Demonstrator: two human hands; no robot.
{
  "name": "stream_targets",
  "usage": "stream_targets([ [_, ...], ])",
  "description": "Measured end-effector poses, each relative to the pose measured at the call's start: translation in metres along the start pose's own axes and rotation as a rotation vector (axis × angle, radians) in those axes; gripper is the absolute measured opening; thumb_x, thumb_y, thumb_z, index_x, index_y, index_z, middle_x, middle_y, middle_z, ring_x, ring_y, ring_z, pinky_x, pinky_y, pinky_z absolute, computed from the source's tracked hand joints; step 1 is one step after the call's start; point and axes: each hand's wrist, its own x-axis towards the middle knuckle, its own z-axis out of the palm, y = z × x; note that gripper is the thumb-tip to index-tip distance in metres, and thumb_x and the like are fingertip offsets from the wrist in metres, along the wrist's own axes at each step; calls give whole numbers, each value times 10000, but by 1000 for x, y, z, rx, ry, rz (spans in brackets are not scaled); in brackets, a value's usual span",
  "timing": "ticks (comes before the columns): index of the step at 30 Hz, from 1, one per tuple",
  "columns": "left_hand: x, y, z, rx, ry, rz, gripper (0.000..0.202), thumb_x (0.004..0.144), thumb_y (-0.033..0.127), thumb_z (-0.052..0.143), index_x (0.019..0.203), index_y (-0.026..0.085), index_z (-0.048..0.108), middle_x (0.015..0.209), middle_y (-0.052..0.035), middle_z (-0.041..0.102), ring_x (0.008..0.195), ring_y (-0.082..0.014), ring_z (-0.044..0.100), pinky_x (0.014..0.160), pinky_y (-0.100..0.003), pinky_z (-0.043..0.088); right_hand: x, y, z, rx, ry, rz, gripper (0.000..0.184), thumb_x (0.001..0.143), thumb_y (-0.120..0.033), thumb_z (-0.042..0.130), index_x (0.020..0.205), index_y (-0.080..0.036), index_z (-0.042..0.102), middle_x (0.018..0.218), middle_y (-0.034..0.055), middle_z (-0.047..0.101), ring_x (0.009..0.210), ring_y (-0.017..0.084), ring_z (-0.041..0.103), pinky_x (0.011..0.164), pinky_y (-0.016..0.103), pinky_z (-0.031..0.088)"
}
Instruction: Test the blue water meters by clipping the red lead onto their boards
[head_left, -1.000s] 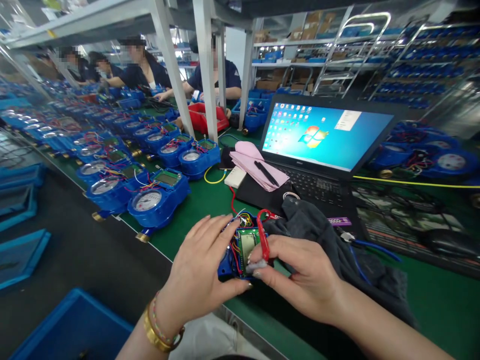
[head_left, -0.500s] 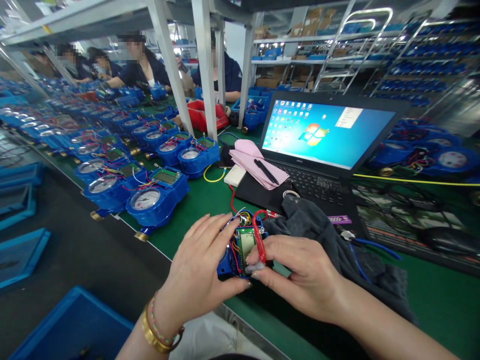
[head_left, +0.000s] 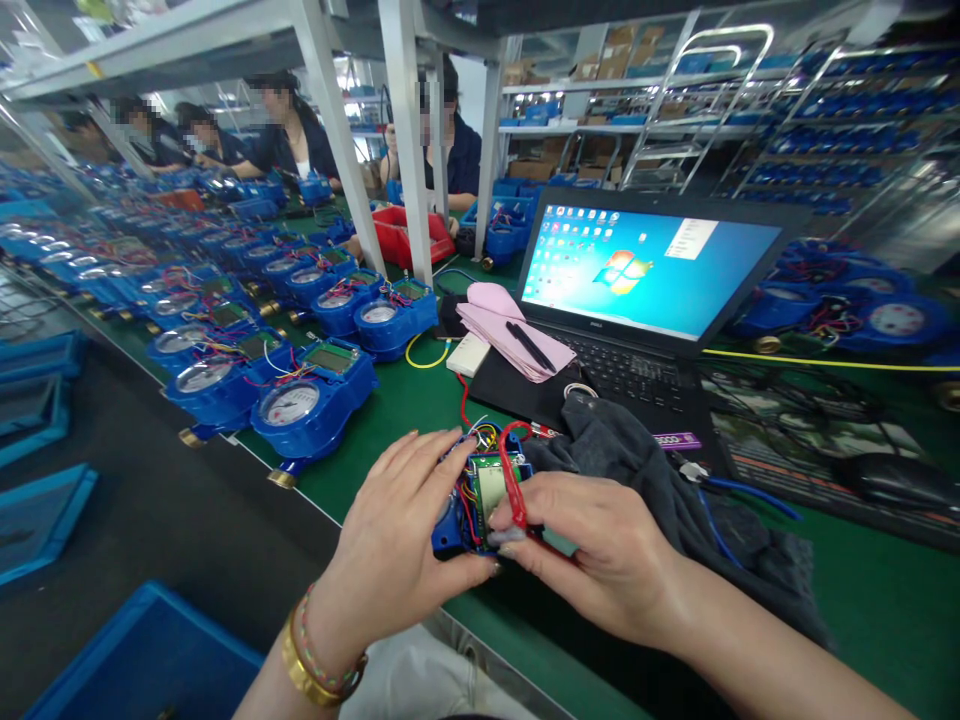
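In the head view a blue water meter [head_left: 445,535] sits at the bench's front edge, its green circuit board and small display [head_left: 492,488] facing up. My left hand [head_left: 394,520] curls around the meter's left side, with fingers over the top and thumb along the near edge. My right hand [head_left: 607,535] pinches a grey piece [head_left: 506,536] on the end of a red cable [head_left: 513,480], right at the board's near edge. The cable loops over the display. Coloured wires [head_left: 469,495] run beside the board. The contact point is partly hidden by my fingers.
Rows of blue meters [head_left: 315,400] stand to the left. A laptop [head_left: 652,270], pink cloth [head_left: 514,335] with pens, dark grey cloth [head_left: 637,460] and mouse [head_left: 900,482] lie right and behind. Metal posts [head_left: 405,140] rise ahead; several co-workers sit beyond. Blue trays [head_left: 142,660] are lower left.
Both hands keep nearly the same grip on the meter and the cable end. The view has shifted slightly. A co-worker behind the posts has raised a hand and leans differently.
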Motion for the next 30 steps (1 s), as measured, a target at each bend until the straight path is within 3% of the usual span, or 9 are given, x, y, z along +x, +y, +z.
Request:
stream_targets([
  [9, 0, 1, -2, -24, 17, -20, 674, 698, 404, 669, 1266, 86, 491, 1306, -178, 536, 1201, -312, 504, 1021, -552, 432, 1, 4, 2, -11, -21, -34, 56, 865, -93, 569, 899, -90, 613, 797, 96, 670, 741, 179, 629, 663, 273, 515],
  [21, 2, -1, 0, -45, -20, -48, 671, 734, 452, 640, 1290, 108, 489, 1332, -153, 521, 1223, -300, 482, 1044, -547, 413, 5, 2, -2, -24, -74, 0, 73, 861, -84, 556, 907, -93, 611, 775, 91, 664, 699, 189, 619, 617, 287, 499],
  [30, 5, 1, -2, -67, -36, -91, 631, 690, 357, 628, 1255, 99, 523, 1311, -141, 535, 1215, -290, 482, 1059, -518, 400, 6, 0, 1, -25, -76, -18, 82, 883, -91, 523, 868, -98, 603, 769, 89, 645, 690, 174, 580, 623, 279, 469],
])
